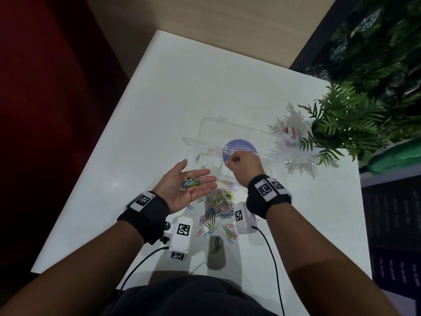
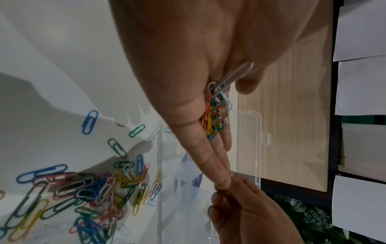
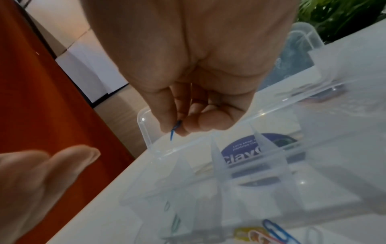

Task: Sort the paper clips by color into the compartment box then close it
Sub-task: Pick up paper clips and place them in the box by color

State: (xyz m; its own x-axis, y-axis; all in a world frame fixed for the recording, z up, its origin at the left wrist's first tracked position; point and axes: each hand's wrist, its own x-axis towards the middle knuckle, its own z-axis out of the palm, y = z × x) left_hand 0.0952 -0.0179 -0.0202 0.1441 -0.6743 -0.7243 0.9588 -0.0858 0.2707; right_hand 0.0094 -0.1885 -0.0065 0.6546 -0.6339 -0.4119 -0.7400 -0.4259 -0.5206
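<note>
A clear compartment box lies open on the white table, its lid folded back. A green clip lies in its left compartment. My left hand is palm up with straight fingers just left of the box and carries a bunch of mixed clips, also seen as a bunch in the left wrist view. My right hand hovers over the box and pinches a blue paper clip between thumb and forefinger. A loose pile of coloured clips lies in front of the box.
A fern-like plant overhangs the table's right side beside the box. A purple round sticker shows through the box. Stray dark green clips lie near the front. Cables trail from both wrist units. A red wall stands left.
</note>
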